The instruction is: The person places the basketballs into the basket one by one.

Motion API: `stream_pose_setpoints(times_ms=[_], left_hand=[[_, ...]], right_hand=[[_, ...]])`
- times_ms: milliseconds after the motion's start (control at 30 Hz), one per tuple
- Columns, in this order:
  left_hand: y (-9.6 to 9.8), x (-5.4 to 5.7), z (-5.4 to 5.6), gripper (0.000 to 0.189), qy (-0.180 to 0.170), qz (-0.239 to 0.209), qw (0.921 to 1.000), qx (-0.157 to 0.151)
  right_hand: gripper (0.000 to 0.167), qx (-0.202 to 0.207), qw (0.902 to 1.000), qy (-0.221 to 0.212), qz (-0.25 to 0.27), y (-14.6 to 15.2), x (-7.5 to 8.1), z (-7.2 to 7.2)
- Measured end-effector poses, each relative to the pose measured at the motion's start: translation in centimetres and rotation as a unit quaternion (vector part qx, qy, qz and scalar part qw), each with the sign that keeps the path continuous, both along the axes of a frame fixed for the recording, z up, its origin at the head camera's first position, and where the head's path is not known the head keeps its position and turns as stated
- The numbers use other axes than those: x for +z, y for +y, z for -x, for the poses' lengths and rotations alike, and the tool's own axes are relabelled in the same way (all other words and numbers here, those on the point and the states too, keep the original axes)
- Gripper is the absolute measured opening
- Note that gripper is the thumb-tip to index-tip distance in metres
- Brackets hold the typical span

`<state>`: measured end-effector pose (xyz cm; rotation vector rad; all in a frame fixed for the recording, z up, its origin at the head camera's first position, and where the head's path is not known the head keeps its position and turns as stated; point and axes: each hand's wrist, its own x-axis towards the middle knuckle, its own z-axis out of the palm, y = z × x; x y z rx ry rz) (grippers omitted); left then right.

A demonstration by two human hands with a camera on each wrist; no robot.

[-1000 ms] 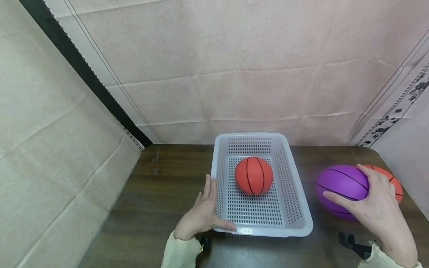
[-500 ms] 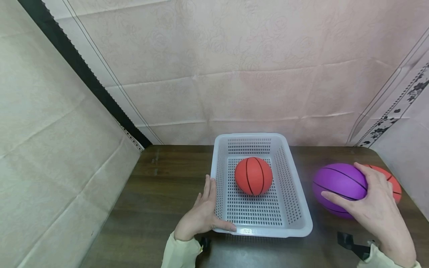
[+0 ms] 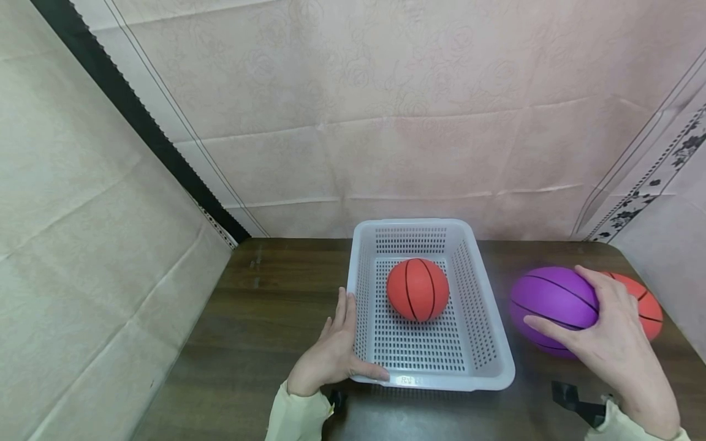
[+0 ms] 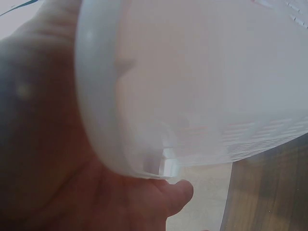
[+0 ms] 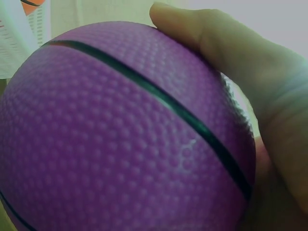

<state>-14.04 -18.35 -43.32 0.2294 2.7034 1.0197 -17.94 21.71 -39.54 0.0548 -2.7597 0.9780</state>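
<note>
While the right hand [image 3: 614, 343] grips a pebbled purple ball [image 3: 548, 299], the left hand [image 3: 332, 352], fingers straight, touches a round-rimmed, perforated basket [image 3: 421, 352], tabletop [image 3: 503, 260] between them.

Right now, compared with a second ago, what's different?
The purple ball and the right hand around it have shifted slightly left, toward the basket. The left hand at the basket's corner, the orange ball inside and the second ball beside the right hand look unmoved.

Rough, pebbled purple ball [image 5: 120, 130]
</note>
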Motion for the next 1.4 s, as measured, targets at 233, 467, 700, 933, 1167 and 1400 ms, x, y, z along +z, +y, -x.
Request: stream_pose_setpoints(times_ms=[233,467,700,933,1167,1400], left_hand=[[-0.02,0.01,0.01,0.149,-0.003,-0.003,1.0,0.0],[-0.04,-0.01,0.02,0.15,0.0,-0.002,1.0,-0.001],[-0.04,0.0,0.03,0.149,-0.001,-0.006,1.0,-0.002],[-0.03,0.01,0.04,0.149,-0.001,-0.007,1.0,-0.002],[-0.04,0.06,-0.01,0.149,-0.003,-0.005,1.0,-0.002],[0.0,0.05,0.03,0.148,-0.001,0.002,1.0,-0.003]], right_hand=[[0.12,0.016,0.9995,0.024,0.012,-0.1,0.1,0.05],[0.119,0.023,0.999,0.035,0.015,-0.17,0.11,0.01],[0.118,0.027,0.9985,0.043,0.022,-0.39,0.13,0.01],[0.118,0.03,0.9986,0.038,0.024,-0.65,0.26,-0.08],[0.117,0.032,0.9986,0.036,0.022,-0.77,0.29,-0.06],[0.118,0.035,0.9985,0.038,0.02,-0.86,0.41,0.06]])
